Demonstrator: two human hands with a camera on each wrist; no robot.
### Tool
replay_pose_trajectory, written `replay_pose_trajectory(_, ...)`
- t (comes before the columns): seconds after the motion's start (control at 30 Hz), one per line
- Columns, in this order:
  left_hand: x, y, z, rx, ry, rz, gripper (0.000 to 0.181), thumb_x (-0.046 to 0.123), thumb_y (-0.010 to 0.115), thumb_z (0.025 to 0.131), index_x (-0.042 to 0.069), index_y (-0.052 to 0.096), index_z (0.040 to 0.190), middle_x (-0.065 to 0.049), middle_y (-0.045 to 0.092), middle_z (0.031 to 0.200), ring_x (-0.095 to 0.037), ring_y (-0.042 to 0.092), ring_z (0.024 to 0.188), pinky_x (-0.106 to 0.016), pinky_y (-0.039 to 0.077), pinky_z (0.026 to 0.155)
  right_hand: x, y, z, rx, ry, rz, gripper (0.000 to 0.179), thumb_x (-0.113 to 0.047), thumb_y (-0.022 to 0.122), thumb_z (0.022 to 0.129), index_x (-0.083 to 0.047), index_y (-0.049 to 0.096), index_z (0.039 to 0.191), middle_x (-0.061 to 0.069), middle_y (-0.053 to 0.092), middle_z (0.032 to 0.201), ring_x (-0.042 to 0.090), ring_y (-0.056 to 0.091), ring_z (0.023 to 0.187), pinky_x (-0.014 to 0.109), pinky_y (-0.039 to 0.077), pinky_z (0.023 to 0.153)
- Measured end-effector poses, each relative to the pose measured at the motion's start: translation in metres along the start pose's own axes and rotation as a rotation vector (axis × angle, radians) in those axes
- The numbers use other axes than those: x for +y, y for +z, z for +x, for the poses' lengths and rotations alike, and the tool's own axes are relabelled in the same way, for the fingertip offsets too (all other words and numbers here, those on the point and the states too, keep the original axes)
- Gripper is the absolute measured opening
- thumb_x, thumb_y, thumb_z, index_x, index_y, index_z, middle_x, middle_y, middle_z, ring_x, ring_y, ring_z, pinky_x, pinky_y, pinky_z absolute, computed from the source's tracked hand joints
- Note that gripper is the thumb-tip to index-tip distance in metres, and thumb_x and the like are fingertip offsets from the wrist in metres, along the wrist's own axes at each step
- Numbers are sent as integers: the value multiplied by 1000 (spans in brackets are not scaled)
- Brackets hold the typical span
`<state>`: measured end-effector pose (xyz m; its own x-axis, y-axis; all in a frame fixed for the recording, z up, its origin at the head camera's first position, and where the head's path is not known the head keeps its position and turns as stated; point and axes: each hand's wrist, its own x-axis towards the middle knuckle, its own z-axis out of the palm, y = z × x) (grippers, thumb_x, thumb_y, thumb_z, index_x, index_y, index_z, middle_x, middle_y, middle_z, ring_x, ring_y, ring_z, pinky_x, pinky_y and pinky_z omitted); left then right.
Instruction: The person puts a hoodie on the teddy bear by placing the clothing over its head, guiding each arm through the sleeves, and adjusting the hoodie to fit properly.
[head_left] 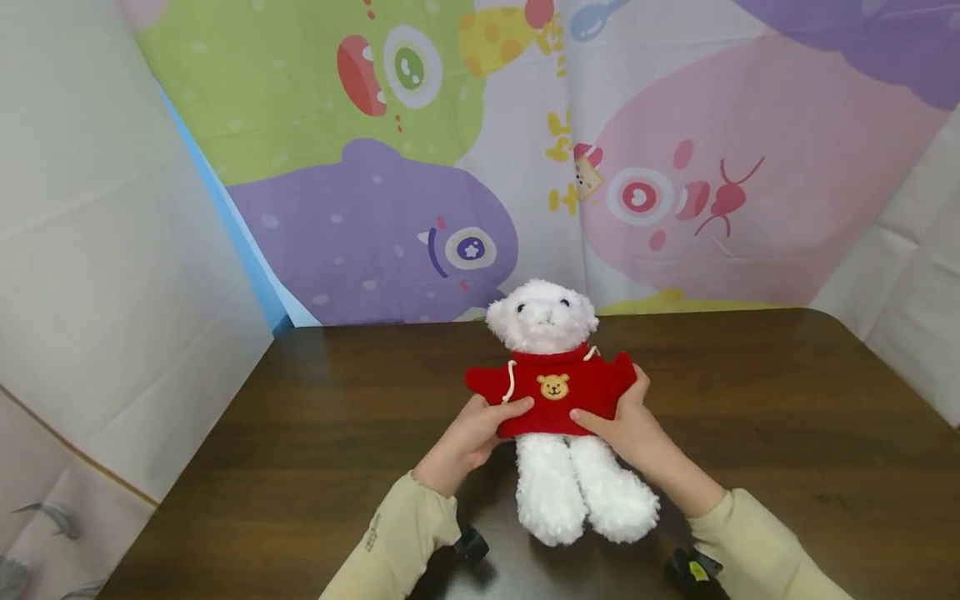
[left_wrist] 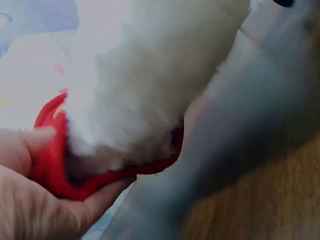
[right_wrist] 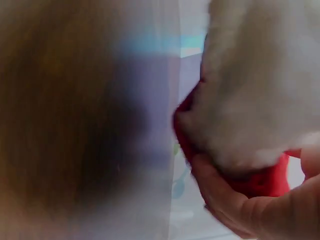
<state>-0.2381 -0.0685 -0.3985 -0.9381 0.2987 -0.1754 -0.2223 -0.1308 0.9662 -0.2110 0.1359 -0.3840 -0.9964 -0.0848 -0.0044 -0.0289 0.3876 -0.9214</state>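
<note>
A white plush teddy bear (head_left: 551, 492) in a red sweater (head_left: 551, 412) faces the head camera, upright over the table. On the sweater's chest is a small tan bear-face patch (head_left: 553, 387), and two white cords hang at the collar. My left hand (head_left: 480, 433) grips the sweater's lower side, thumb on the front and fingers behind. At the other side my right hand (head_left: 626, 421) holds it likewise, thumb on the front and a finger up by the sleeve. In the left wrist view the sweater's red hem (left_wrist: 95, 185) circles the white fur (left_wrist: 130, 90) between thumb and fingers.
The dark brown wooden table (head_left: 337, 400) spreads around the bear. Behind it hangs a cloth backdrop (head_left: 420, 208) printed with cartoon creatures, and pale sheets (head_left: 90, 208) flank both sides. Small black devices (head_left: 471, 546) sit at the cuffs of both beige sleeves (head_left: 405, 525).
</note>
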Motion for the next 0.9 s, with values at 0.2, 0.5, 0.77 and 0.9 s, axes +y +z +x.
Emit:
replay_pose_trajectory(0.2, -3, 2, 0, 152, -30, 228, 43, 13, 67, 81, 0, 46, 116, -12, 57, 112, -20, 58, 94, -34, 51, 79, -3, 1, 1, 59, -44, -287, 95, -15, 66, 80, 4, -6, 139, 29, 8, 140, 46, 18, 126, 57, 32, 98)
replay_pose_trajectory(0.5, 4, 8, -4, 67, -8, 301, 50, 10, 67, 80, 1, 42, 123, -15, 57, 112, -21, 63, 85, -38, 54, 69, -30, 20, 4, 56, -601, -438, 38, -12, 64, 83, -7, 55, 119, 6, 53, 123, 20, 52, 110, 39, 45, 91)
replay_pose_trajectory(0.77, 7, 5, -5, 123, 38, 337, 69, 8, 68, 78, 4, 23, 130, -21, 48, 114, -28, 56, 95, -39, 52, 78, -23, 35, 14, -47, -605, -620, 40, -15, 69, 79, -8, 55, 116, 4, 54, 118, 17, 53, 103, 34, 48, 88)
replay_pose_trajectory(0.9, 11, -1, -5, 204, 20, 449, 71, 11, 71, 72, 4, 28, 128, -17, 36, 126, -32, 44, 109, -42, 43, 90, -17, 40, 14, -31, -583, -556, 35, -15, 71, 77, -9, 55, 109, 1, 56, 103, 12, 53, 86, 28, 51, 78)
